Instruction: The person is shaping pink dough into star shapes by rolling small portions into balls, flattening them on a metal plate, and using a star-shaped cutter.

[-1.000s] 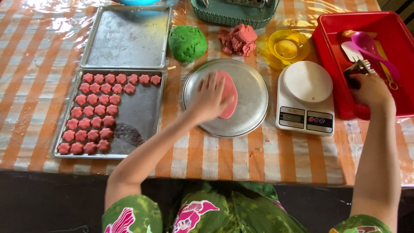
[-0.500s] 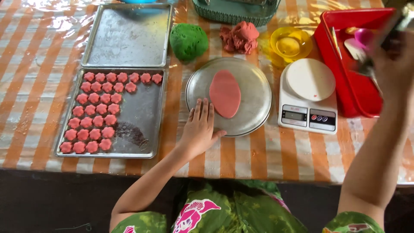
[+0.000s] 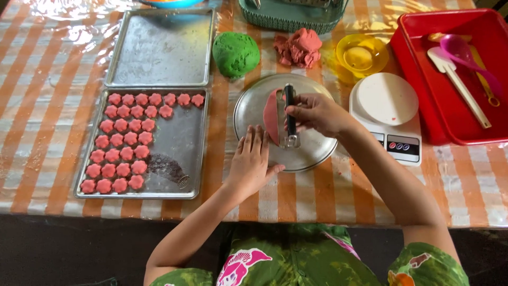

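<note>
A flattened oval of pink dough lies on a round metal plate. My right hand grips a black-handled tool with a metal end and holds it across the dough, hiding the oval's right part. My left hand rests flat, fingers apart, on the plate's near left rim, holding nothing.
A baking tray at left carries several pink flower-shaped pieces; an empty tray lies behind it. A green dough ball, a pink dough lump, a yellow bowl, a white kitchen scale and a red bin with utensils stand around.
My right hand came from the red bin at right with the black-handled tool and set it on the pink dough. My left hand slid off the dough to the plate's near rim.
</note>
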